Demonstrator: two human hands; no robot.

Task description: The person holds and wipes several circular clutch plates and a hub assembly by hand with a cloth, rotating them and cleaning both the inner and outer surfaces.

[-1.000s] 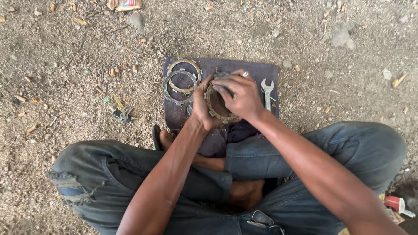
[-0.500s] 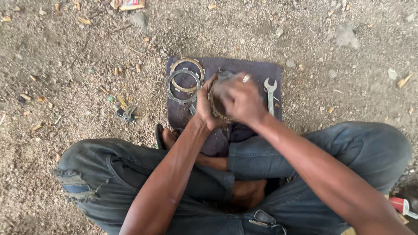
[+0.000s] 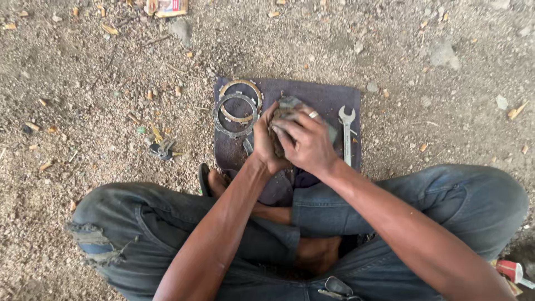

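I sit cross-legged on gravel and look down at a dark cloth (image 3: 323, 97) spread before my knees. Both hands close around a dirty round metal part (image 3: 288, 105) held over the cloth. My left hand (image 3: 265, 146) cups its left side from below. My right hand (image 3: 305, 142), with a ring on one finger, wraps over the top and hides most of it. Two flat metal rings (image 3: 237, 108) lie overlapping on the cloth just left of my hands. A silver open-end wrench (image 3: 346, 134) lies on the cloth to the right.
Loose gravel and small stones surround the cloth. A small dark metal piece (image 3: 161, 147) lies in the dirt to the left. A sandal (image 3: 204, 179) shows by my left knee. A red-and-white object (image 3: 510, 270) sits at the lower right, and a flattened packet (image 3: 166, 6) lies at the top.
My hands have turned the round part slightly and closed tighter around it, the right hand covering more of it. The rings and wrench have stayed put.
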